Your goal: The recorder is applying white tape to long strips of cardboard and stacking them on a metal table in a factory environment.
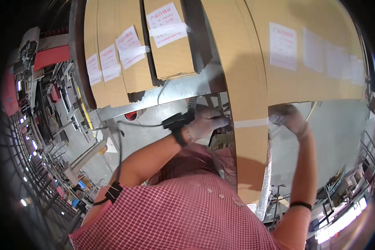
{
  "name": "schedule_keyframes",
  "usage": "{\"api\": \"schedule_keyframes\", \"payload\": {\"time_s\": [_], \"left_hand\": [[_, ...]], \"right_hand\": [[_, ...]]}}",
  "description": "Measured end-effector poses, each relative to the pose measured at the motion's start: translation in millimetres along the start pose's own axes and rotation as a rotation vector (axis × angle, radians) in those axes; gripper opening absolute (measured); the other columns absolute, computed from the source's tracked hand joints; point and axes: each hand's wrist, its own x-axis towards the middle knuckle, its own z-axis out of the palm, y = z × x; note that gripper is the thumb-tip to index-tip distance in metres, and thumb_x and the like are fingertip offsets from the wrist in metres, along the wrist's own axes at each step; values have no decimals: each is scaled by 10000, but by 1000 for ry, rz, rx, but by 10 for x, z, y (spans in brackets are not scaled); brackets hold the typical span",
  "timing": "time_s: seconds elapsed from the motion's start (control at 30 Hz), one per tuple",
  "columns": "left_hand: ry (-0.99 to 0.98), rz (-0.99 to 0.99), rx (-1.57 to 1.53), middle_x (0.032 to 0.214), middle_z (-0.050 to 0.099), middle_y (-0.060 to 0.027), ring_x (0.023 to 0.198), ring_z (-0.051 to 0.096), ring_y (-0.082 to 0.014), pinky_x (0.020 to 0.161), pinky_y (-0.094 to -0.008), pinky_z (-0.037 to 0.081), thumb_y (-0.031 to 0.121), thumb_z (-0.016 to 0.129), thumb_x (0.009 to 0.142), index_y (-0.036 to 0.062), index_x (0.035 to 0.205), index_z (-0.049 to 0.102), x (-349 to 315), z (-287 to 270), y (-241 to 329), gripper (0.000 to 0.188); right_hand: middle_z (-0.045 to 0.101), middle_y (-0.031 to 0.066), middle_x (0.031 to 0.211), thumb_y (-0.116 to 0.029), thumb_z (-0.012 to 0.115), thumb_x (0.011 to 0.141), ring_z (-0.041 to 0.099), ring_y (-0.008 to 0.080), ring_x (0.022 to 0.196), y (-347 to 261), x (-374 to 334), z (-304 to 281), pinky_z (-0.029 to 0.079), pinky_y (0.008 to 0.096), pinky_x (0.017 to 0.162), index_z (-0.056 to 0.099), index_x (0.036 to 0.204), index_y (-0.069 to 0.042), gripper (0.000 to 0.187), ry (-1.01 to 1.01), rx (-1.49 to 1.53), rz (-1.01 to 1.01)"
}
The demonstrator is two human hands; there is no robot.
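Far left: a red panel [52, 57] amid floor clutter. Next, the metal table [183, 88]; cardboard stacks [137, 81] lie along its left side, their ends toward the near edge. Four white labels [130, 45] on them, red heading over smaller print lines (two are crossed by clear-white tape). Black cable [141, 124] runs to a black device [173, 121] strapped at my left wrist.

My left hand [206, 126], in a whitish glove, is at the left edge of the long cardboard piece [251, 91], thumb and fingers by the end of a white tape strip [251, 123]. That piece sticks out past the table's near edge toward my checked pink apron [196, 208]; the strip crosses it side to side, between my hands.

My right hand [291, 119], also gloved, is at the opposite edge, fingers bent at the strip's other end. Hands well apart, cardboard between; can't tell whether either one is pinching (fingertips partly hidden).

Black band [301, 205] on my right arm. Beyond that hand, the right-hand cardboard [287, 85] carries a row of white labels [283, 46], nearest with red heading, others washed out.
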Motion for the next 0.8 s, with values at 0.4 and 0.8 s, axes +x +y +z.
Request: {"api": "schedule_keyframes", "payload": {"time_s": [0.4,0.8], "left_hand": [[21,-210,-70,1065,687,-68,1018,658,-132,850,-317,543,374,579,992,12,1194,649,423,86,-435,420],[346,380,272,887,700,-132,828,684,-286,742,-352,524,231,736,803,51,971,660,-203,465,594,258]], "right_hand": [[524,284,1345,-366,834,746,544,423,1225,-380,-279,1552,454,464,1018,412,1436,27,900,727,-376,-431],[409,357,1396,-339,815,699,489,490,1234,-707,-416,1705,437,560,1015,398,1430,-32,896,869,-617,-250]]}}
